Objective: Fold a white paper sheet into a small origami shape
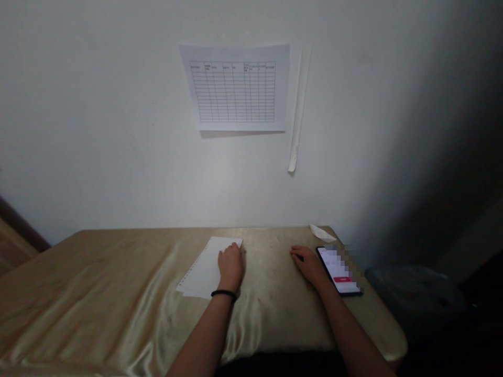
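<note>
My left hand (231,263) rests on white loose-leaf sheets (201,268), near their right edge. Its fingers are loosely bent and partly apart, and no firm grip on the paper shows. A row of punched holes runs along the sheets' left edge, and a second sheet sticks out underneath. To the right, my right hand (308,262) lies on the cloth with its fingers loosely stretched to the left. A dark gap shows between thumb and fingers; I make out nothing held there. Just right of this hand lies a smartphone (336,272), its screen lit and partly pixelated.
A shiny gold-beige cloth (118,283) covers the table, wrinkled at left. A small white paper piece (323,233) lies at the back right. On the wall hang a printed table sheet (239,126) and a narrow white strip (297,120). A dark plastic-like bag (416,288) is at right.
</note>
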Motion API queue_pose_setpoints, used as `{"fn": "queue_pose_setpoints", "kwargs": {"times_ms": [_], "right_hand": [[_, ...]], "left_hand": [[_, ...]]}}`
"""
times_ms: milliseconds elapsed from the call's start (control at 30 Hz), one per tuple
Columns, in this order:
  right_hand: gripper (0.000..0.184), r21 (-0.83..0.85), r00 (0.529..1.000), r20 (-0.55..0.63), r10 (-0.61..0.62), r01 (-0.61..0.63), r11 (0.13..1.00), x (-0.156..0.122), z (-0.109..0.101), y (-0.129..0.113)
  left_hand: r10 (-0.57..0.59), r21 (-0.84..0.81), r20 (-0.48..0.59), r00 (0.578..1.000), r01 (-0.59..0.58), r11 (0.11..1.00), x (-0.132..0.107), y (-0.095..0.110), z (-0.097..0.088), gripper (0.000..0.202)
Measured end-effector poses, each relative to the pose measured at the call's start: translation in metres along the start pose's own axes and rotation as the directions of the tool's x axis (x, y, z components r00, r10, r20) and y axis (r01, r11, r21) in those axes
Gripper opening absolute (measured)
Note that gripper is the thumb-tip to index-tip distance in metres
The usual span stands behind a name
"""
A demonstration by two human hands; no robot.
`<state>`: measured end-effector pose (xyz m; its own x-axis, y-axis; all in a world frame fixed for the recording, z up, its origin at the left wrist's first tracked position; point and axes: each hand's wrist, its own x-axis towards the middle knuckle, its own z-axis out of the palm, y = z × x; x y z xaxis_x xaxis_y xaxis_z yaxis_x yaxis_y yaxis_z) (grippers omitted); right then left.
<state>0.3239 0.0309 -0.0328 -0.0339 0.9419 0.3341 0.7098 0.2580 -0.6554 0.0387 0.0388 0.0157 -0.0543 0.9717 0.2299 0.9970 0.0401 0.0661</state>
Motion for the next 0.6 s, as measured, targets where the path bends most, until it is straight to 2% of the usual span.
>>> {"fn": "queue_pose_setpoints", "kwargs": {"times_ms": [233, 600], "right_hand": [[0.027, 0.010, 1.000, -0.008, 0.014, -0.014, 1.000, -0.0006, -0.0007, -0.0020], [0.029, -0.010, 1.000, 0.012, 0.009, -0.009, 1.000, 0.0008, 0.0007, 0.0021]], "left_hand": [[0.066, -0.012, 0.031, 0.997, -0.066, 0.998, -0.0009, -0.0008, -0.0004, 0.037], [0.012, -0.022, 0.022, 1.000, -0.012, 1.000, -0.0005, 0.0027, 0.0001, 0.035]]}}
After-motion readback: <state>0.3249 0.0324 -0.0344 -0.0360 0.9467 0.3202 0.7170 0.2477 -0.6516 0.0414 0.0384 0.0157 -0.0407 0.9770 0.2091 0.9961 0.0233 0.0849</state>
